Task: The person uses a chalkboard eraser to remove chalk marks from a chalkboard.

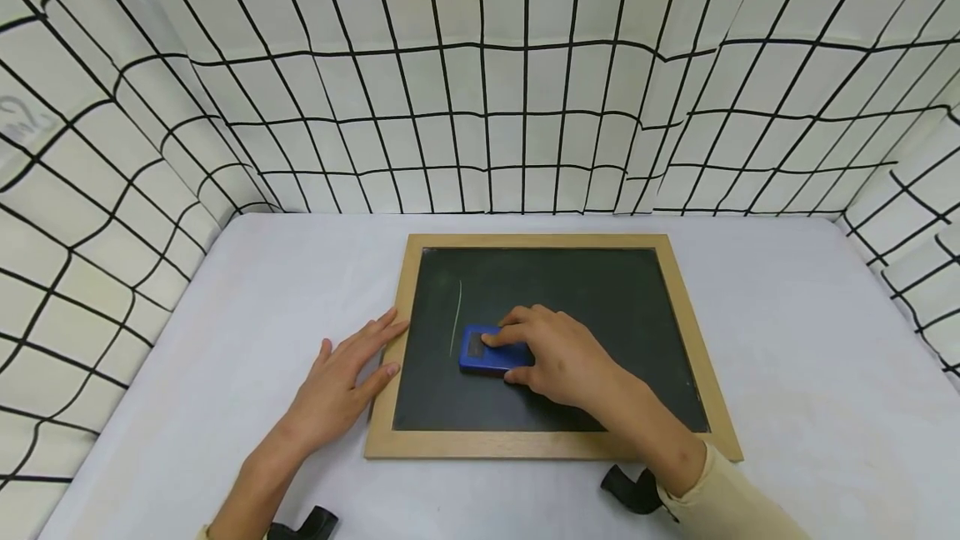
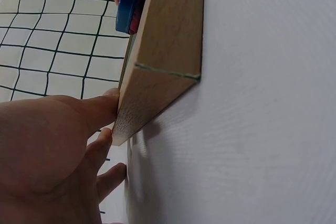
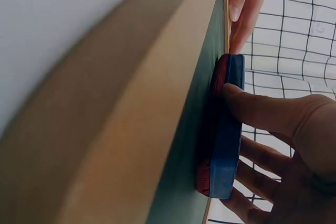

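"How many of each do you count?"

"One chalkboard [image 1: 585, 282] in one wooden frame [image 1: 525, 445], lying on a white table [image 1: 225, 340]; one blue eraser [image 1: 501, 357]; one thin chalk line [image 1: 456, 315]; two hands; two black pieces [image 1: 630, 490], one by each wrist."

"And the hands themselves?"

"The left hand [image 1: 337, 386] has its fingers straight and spread, thumb and fingertips touching the left side of the frame without gripping it; the right hand [image 1: 558, 357] is partly closed round the eraser, thumb at the near side, index finger on top."

"Where is the eraser; which way does it lie?"

"On the chalkboard, left of its middle; its long axis runs left to right, roughly along the frame's near side; the left short end points toward the chalk line, just beside it; the red felt [image 3: 203, 177] faces the board, the blue back upward."
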`<state>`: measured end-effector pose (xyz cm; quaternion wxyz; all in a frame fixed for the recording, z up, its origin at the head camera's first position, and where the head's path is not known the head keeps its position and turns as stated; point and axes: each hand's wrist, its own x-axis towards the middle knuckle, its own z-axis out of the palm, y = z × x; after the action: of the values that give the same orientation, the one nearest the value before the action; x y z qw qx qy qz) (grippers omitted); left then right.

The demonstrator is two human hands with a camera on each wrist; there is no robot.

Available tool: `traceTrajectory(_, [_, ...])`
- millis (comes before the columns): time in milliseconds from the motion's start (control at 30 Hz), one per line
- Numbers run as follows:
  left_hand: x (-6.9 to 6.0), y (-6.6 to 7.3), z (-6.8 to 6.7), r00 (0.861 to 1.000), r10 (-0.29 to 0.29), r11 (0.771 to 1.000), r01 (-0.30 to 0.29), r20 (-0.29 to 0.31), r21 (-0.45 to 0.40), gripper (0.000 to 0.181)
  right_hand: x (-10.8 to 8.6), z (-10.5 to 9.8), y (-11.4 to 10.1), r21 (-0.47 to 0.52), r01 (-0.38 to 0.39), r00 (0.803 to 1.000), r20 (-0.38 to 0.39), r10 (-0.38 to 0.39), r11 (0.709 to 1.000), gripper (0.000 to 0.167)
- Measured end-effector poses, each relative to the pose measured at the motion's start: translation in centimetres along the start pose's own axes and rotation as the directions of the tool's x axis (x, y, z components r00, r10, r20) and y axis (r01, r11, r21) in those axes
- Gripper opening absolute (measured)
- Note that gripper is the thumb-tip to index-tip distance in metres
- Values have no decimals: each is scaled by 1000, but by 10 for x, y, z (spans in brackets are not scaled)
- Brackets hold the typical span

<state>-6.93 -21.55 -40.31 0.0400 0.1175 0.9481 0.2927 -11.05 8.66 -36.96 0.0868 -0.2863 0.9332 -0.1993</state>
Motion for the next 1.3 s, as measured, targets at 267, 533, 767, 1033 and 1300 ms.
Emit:
traceTrajectory(267, [-1,0,0,1000,8,1000,-8,-9,-8,56,17,-6,6,12,-44,999,-2,44,999,49])
traceTrajectory(533, [-1,-1,0,1000,0,1000,0,-8,-5,56,36,-9,13,0,-92,996,8,92,996,51])
traceTrajectory(767, [-1,-2,1,1000,-6,1000,6,-7,9,55,45,-12,19,-10,-109,994,0,109,994,51])
traceTrajectory(1033, [-2,-1,1,1000,-9,1000,9,0,6,56,60,-15,27,-4,-162,987,-12,161,987,52])
traceTrajectory(1300, [-2,0,1,1000,-11,1000,11,-1,-5,57,78,-21,37,10,-202,978,-41,202,979,53])
